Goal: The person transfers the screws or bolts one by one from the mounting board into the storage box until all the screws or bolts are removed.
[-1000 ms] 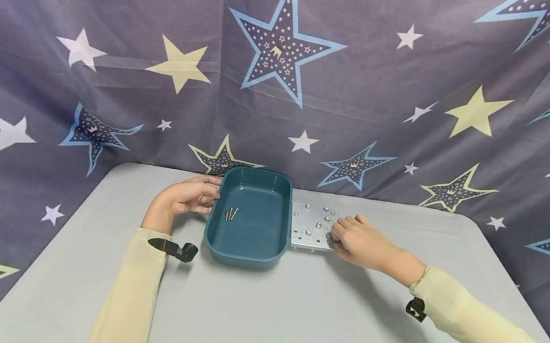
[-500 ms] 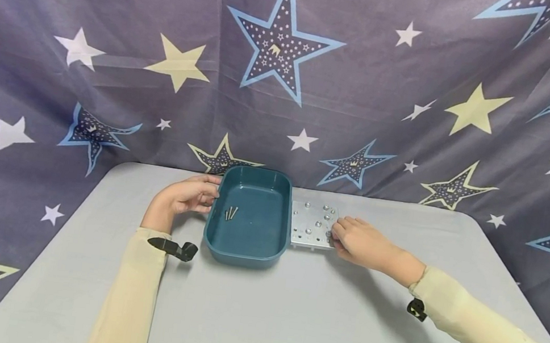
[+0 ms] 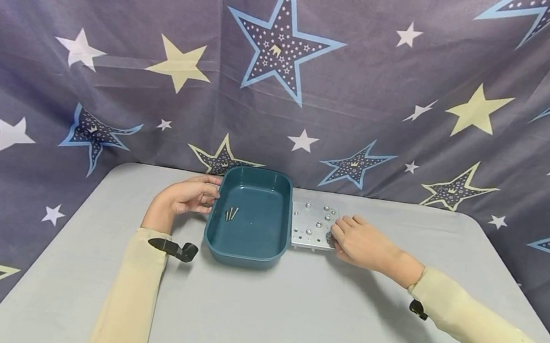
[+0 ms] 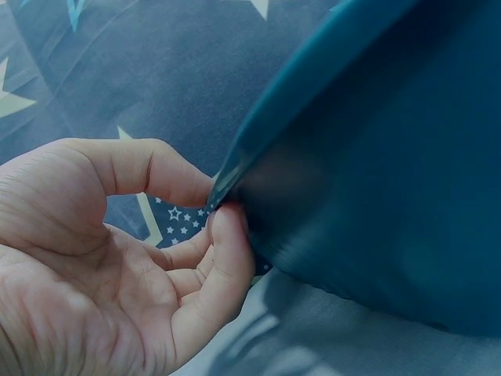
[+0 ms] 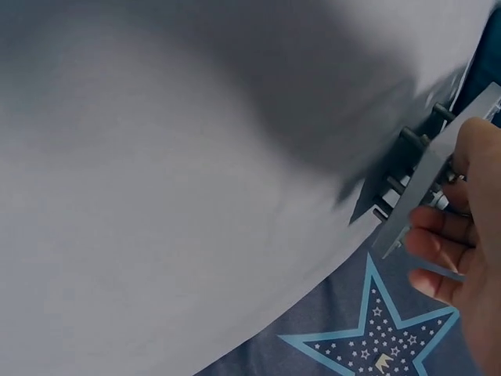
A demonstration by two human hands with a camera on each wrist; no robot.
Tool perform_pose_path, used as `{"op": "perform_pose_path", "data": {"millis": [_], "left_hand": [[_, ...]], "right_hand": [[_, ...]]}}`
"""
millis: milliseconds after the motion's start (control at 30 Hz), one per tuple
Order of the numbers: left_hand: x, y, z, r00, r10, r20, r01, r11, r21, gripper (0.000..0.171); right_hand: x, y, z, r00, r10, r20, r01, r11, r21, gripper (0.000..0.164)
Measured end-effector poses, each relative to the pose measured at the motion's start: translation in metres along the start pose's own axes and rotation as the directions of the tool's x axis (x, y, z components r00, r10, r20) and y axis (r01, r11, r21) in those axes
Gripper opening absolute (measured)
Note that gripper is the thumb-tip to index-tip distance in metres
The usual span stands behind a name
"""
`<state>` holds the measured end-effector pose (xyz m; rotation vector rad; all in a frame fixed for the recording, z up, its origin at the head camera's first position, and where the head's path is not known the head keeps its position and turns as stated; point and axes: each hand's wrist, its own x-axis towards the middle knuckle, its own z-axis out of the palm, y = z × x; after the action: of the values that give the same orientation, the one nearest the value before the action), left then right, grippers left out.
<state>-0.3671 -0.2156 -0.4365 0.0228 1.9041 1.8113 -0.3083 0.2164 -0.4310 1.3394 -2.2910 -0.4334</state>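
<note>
A dark teal tray (image 3: 245,245) stands on the table, several small metal screws (image 3: 231,213) lying in its left half. My left hand (image 4: 164,258) pinches the tray's left rim between thumb and fingers. Close to the tray's right side is a silver metal plate (image 3: 302,220) with holes and several bolts (image 3: 319,224) set in it. My right hand (image 3: 361,242) is at the plate's right edge, fingers curled around a bolt (image 3: 329,236) near the front corner; its fingertips partly hide it. Bolt shanks (image 5: 412,139) stick out under the plate in the right wrist view.
A pale grey cloth covers the table (image 3: 287,322). Behind it hangs a purple-grey curtain (image 3: 357,90) with a star pattern. Black wrist cameras are strapped to both cream sleeves (image 3: 128,291).
The right hand turns slightly at the same bolt, its fingers shifting a little. The left hand, tray and plate stay in place.
</note>
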Motion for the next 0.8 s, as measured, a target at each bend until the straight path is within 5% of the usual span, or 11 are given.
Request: {"op": "perform_pose_path", "data": {"millis": [800], "left_hand": [[0.0004, -0.0002, -0.0004, 1.0, -0.006, 0.003, 0.006, 1.0, -0.013, 0.067]], "right_hand": [[-0.0043, 0.0019, 0.0055, 0.998, 0.014, 0.056, -0.014, 1.0, 0.001, 0.02]]}}
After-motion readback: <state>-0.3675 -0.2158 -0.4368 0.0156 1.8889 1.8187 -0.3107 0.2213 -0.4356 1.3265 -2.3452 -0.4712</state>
